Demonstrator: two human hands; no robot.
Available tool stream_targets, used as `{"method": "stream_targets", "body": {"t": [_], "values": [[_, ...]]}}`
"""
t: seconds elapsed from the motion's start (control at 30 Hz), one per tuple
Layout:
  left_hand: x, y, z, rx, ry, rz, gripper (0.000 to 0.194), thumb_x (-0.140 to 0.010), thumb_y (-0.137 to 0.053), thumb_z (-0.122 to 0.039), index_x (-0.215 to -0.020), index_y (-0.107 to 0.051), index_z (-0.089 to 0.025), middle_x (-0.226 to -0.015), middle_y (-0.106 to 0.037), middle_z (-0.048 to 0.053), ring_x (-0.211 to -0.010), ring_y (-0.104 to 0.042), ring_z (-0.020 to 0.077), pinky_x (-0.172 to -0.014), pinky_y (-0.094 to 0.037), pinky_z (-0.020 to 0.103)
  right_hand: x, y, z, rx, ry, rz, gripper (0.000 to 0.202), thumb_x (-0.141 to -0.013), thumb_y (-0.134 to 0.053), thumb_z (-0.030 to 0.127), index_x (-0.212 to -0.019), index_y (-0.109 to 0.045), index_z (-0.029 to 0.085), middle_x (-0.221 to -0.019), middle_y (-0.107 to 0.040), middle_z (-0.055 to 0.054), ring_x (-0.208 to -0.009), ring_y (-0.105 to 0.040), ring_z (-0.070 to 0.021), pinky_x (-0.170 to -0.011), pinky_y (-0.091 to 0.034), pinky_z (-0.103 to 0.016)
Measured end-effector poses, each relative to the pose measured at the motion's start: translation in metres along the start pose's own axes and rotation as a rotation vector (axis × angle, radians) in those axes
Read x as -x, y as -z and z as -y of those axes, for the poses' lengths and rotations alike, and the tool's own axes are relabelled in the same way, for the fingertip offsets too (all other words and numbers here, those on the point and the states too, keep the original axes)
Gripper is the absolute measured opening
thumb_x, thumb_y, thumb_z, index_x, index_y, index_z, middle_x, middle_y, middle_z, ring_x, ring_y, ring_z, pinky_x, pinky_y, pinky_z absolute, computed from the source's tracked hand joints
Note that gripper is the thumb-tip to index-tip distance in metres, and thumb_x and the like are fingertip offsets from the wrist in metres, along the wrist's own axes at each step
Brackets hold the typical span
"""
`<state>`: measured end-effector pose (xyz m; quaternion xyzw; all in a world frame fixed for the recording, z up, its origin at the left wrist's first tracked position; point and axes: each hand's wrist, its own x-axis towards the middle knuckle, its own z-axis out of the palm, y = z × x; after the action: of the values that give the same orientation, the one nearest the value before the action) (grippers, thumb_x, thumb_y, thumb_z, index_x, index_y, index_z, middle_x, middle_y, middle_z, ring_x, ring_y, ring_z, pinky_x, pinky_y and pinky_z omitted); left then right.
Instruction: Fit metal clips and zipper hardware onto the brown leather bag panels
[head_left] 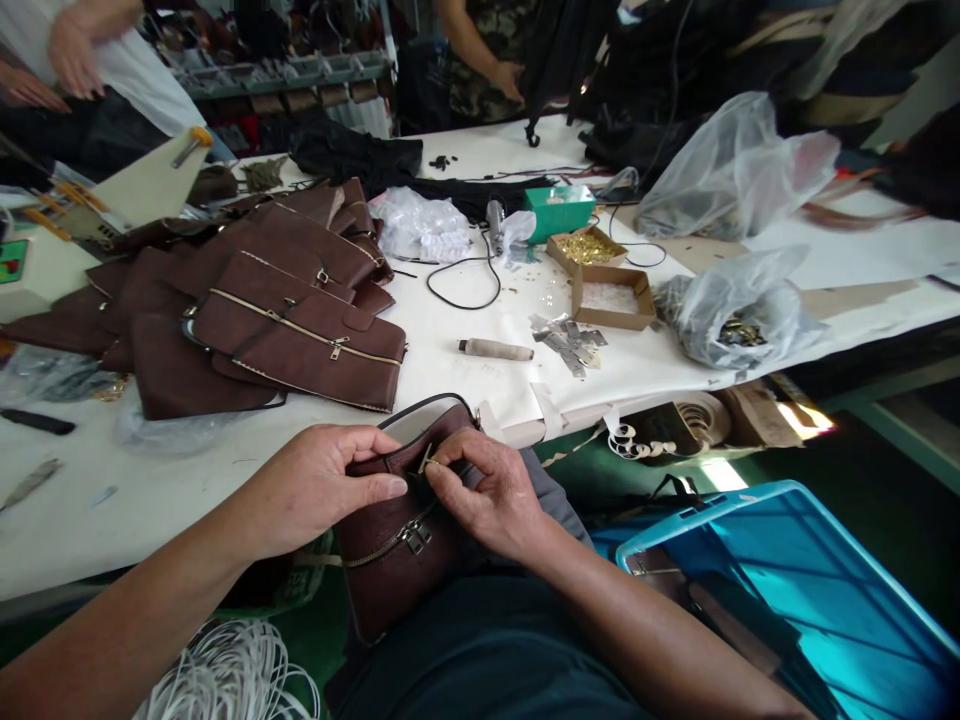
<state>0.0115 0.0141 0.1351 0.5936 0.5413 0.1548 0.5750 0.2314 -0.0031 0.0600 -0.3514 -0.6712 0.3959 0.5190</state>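
Observation:
A dark brown leather bag (390, 585) with a metal zipper and a double pull rests in my lap, against the table edge. My left hand (311, 490) grips its upper edge, thumb on the near face and fingers behind it. Between the thumb and forefinger of my right hand (491, 490) is a small thin metal piece (425, 459), held at the leather near the top of the bag. Its exact kind is too small to tell. Below both hands, the zipper pull (415, 535) hangs on the bag's front.
Brown leather panels (300, 330) with zippers are piled at left. A thread spool (496, 349), flat metal plates (568, 342), cardboard boxes (613, 297) and plastic bags (739, 310) lie on the white table (420, 330). A blue crate (840, 560) stands right. Other people are beyond.

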Motion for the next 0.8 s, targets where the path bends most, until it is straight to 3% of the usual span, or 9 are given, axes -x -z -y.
{"method": "stream_targets", "body": {"t": [0.2,0.47,0.63,0.8], "values": [[0.001,0.003,0.0,0.005,-0.005,0.005,0.03,-0.086,-0.084,-0.04,-0.11,-0.08,-0.021,-0.102,-0.085,0.003,-0.091,-0.079,0.0206,-0.081,-0.061,0.026,0.003,-0.005,-0.007,-0.057,-0.053,-0.05,0.014,-0.097,-0.069,0.022,-0.083,-0.068,0.022,-0.083,-0.073,-0.001,-0.077,-0.067,-0.0148,-0.075,-0.053,-0.028],[-0.004,0.009,-0.003,-0.003,0.006,0.074,0.037,-0.09,-0.081,-0.039,-0.124,-0.079,-0.024,-0.11,-0.084,0.004,-0.097,-0.079,0.0216,-0.086,-0.061,0.027,0.0,-0.007,-0.014,-0.139,-0.186,-0.063,0.019,-0.096,-0.07,0.031,-0.081,-0.069,0.02,-0.083,-0.074,-0.002,-0.077,-0.068,-0.0159,-0.075,-0.053,-0.028],[-0.007,0.004,-0.003,-0.096,-0.013,0.024,0.037,-0.091,-0.078,-0.04,-0.125,-0.08,-0.024,-0.103,-0.085,0.005,-0.094,-0.079,0.0243,-0.084,-0.063,0.032,0.0,-0.008,-0.014,-0.087,-0.187,-0.082,0.019,-0.096,-0.069,0.029,-0.079,-0.067,0.02,-0.08,-0.072,-0.001,-0.075,-0.067,-0.0155,-0.073,-0.052,-0.028],[-0.006,-0.001,-0.005,-0.235,-0.022,-0.044,0.039,-0.091,-0.075,-0.044,-0.126,-0.081,-0.026,-0.119,-0.084,0.005,-0.104,-0.079,0.0282,-0.091,-0.062,0.036,0.004,-0.012,-0.013,0.031,-0.143,-0.14,0.018,-0.093,-0.069,0.023,-0.076,-0.063,0.02,-0.076,-0.069,-0.001,-0.071,-0.065,-0.0147,-0.068,-0.048,-0.027]]}}
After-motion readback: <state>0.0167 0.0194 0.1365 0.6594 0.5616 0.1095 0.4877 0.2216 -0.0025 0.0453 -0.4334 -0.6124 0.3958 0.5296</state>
